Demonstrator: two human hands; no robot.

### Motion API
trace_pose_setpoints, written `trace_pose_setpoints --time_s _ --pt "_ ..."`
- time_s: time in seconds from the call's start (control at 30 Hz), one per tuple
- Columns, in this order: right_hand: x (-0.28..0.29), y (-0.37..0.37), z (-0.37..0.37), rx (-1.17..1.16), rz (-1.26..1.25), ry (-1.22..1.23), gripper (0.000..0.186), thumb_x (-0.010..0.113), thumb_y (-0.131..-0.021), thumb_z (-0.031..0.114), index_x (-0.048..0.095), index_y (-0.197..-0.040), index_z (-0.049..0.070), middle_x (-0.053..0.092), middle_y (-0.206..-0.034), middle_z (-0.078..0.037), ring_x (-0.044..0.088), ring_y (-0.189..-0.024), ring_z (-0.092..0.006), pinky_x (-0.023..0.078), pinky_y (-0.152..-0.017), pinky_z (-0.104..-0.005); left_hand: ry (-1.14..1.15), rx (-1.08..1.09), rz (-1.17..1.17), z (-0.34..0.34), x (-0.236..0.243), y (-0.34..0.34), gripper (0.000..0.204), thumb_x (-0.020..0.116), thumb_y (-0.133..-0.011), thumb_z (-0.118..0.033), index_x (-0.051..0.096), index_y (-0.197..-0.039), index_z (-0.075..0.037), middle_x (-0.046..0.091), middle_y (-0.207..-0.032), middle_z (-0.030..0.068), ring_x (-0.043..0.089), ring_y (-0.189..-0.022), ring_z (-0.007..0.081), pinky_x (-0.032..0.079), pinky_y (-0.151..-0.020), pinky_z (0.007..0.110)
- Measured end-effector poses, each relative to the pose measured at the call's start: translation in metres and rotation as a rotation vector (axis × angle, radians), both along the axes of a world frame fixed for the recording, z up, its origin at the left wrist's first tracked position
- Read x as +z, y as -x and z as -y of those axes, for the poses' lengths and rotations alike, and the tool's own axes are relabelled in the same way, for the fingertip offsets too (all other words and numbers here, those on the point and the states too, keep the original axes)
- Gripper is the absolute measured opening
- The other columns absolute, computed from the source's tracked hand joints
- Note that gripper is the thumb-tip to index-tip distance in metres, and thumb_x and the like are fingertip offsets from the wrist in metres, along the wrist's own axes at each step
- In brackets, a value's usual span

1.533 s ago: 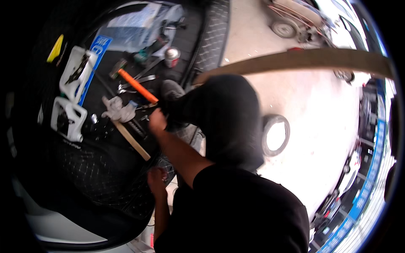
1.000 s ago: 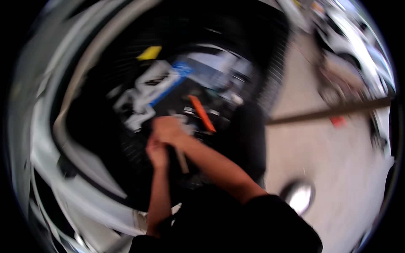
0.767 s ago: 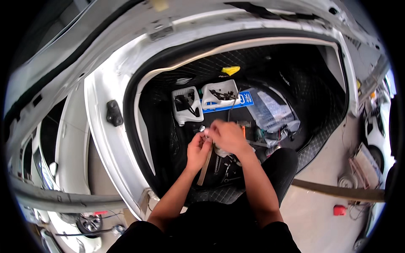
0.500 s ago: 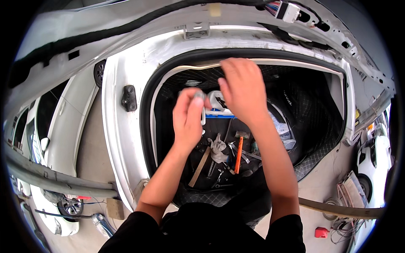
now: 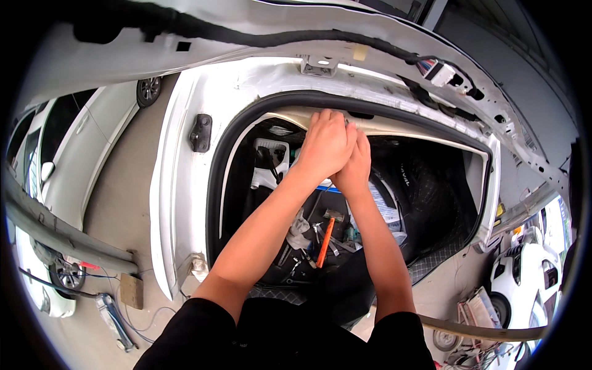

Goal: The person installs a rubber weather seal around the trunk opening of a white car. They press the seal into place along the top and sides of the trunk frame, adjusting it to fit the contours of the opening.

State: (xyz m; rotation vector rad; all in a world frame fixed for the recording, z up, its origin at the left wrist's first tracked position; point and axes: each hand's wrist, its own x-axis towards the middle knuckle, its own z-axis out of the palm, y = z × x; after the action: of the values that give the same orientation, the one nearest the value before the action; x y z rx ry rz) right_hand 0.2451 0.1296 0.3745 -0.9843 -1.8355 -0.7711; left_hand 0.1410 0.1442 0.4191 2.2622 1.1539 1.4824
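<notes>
My left hand (image 5: 324, 145) and my right hand (image 5: 354, 163) are together at the upper edge of a white car's open trunk, against the pale strip below the black rubber seal (image 5: 389, 112). Both have curled fingers; a small grey bit shows between them, too hidden to name. Inside, under my arms, lie an orange-handled hammer (image 5: 327, 240), a grey rag (image 5: 298, 231), wrenches, a cut white jug (image 5: 271, 157) holding dark parts, a blue plate and plastic-wrapped papers (image 5: 385, 206). A black wire harness (image 5: 265, 38) with a white connector (image 5: 441, 74) runs along the bare metal above.
Other white cars (image 5: 102, 135) stand left and right (image 5: 524, 280). At lower left are a floor jack (image 5: 115, 320), hoses and a block (image 5: 131, 290). A long curved beam (image 5: 481, 328) and a trolley (image 5: 468, 308) are at lower right. A dark bracket (image 5: 200, 132) sits left of the seal.
The view has swung round to face the trunk squarely. Both hands have risen from low over the tools to the opening's upper edge; half a second ago they were apart, now they meet.
</notes>
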Motion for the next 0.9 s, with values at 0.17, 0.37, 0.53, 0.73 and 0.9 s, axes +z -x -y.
trace_pose_setpoints --time_s 0.17,0.37,0.53,0.73,0.9 --pt "-0.013 -0.003 0.005 -0.02 0.072 0.046 0.04 0.059 -0.068 0.006 0.057 -0.107 -0.004 0.056 -0.111 -0.018 0.052 -0.106 -0.0352 0.04 -0.094 -0.0498 0.305 -0.159 0.382 -0.011 -0.01 0.006 0.026 0.044 -0.092 -0.021 0.053 -0.089 0.004 0.057 -0.09 0.0192 0.055 -0.085 0.0305 0.044 -0.079 0.04" --pt "-0.007 -0.006 0.008 -0.04 0.086 0.003 0.042 0.055 -0.066 0.003 0.056 -0.107 -0.004 0.056 -0.109 -0.019 0.052 -0.104 -0.0348 0.04 -0.093 -0.0488 0.733 -0.607 1.433 -0.006 -0.009 -0.006 0.015 0.041 -0.095 -0.014 0.044 -0.1 0.0 0.056 -0.086 0.0114 0.057 -0.073 0.0186 0.046 -0.064 0.029" --pt "-0.004 0.002 0.005 0.019 0.049 0.014 0.035 0.057 -0.063 0.006 0.055 -0.097 -0.003 0.055 -0.095 -0.018 0.052 -0.089 -0.0351 0.041 -0.079 -0.0458 0.816 -0.664 1.783 -0.027 -0.027 -0.007 0.01 0.047 -0.091 -0.009 0.05 -0.087 -0.001 0.059 -0.082 0.013 0.058 -0.071 0.0241 0.051 -0.067 0.033" --pt "-0.001 -0.008 0.015 0.131 -0.052 -0.072 0.036 0.061 -0.05 0.008 0.057 -0.083 -0.002 0.054 -0.085 -0.015 0.05 -0.083 -0.0332 0.042 -0.079 -0.043 0.852 -1.045 1.855 -0.083 -0.005 -0.012 0.029 0.042 -0.091 -0.017 0.054 -0.11 0.001 0.056 -0.114 0.0183 0.051 -0.106 0.0322 0.037 -0.095 0.05" --pt "0.002 -0.018 0.016 0.079 -0.009 -0.106 0.042 0.062 -0.051 0.009 0.058 -0.091 -0.004 0.055 -0.094 -0.015 0.051 -0.093 -0.0308 0.041 -0.087 -0.0425 0.822 -0.889 1.851 -0.094 -0.003 -0.038 0.03 0.046 -0.091 -0.018 0.056 -0.111 0.002 0.057 -0.117 0.018 0.052 -0.109 0.0343 0.04 -0.095 0.053"
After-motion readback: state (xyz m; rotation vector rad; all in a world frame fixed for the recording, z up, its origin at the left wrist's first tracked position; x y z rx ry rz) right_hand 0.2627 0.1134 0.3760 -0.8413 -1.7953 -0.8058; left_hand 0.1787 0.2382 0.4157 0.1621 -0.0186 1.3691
